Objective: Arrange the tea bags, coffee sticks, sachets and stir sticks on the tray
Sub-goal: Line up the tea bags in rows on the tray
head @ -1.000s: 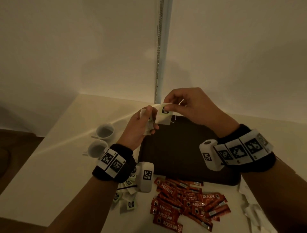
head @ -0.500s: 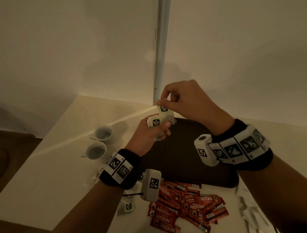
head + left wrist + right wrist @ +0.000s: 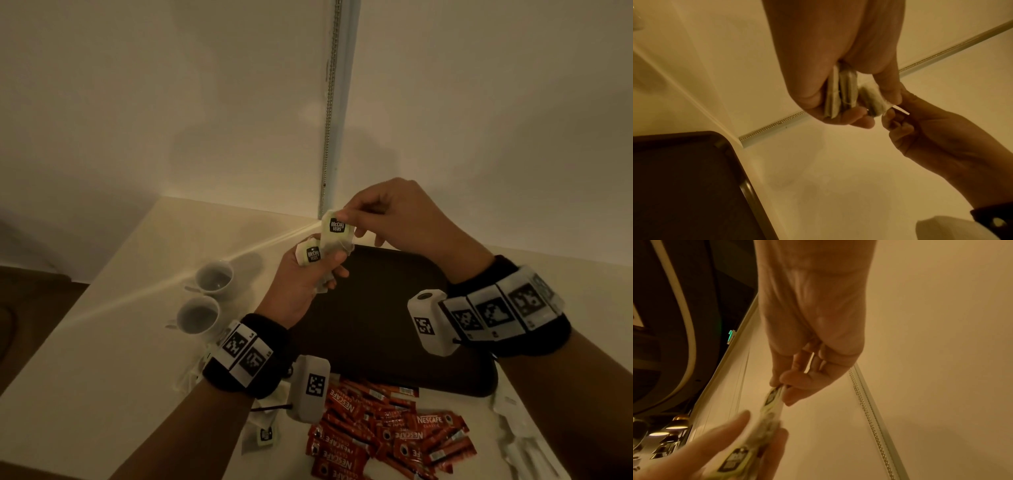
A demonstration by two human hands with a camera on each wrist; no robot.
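Note:
My left hand [image 3: 313, 270] grips a small stack of pale tea bags [image 3: 310, 253] above the dark tray's [image 3: 383, 342] far left corner. In the left wrist view the stack [image 3: 840, 92] sits edge-on between thumb and fingers. My right hand [image 3: 346, 217] pinches the top of one more tea bag [image 3: 336, 233] by its label and holds it against the stack. The right wrist view shows that bag [image 3: 773, 398] hanging from the fingertips [image 3: 791, 395]. Red coffee sticks [image 3: 387, 431] lie heaped on the table in front of the tray. More tea bags [image 3: 263, 433] lie under my left forearm.
Two white cups [image 3: 215, 275] [image 3: 198, 315] stand left of the tray. White sachets [image 3: 513, 435] lie at the table's right front. The white table [image 3: 113, 342] sits in a wall corner with a beaded chain [image 3: 329, 113] hanging down.
Both hands stayed raised over the tray. The right hand brought its tea bag down against the stack in the left hand, whose label now faces the head camera.

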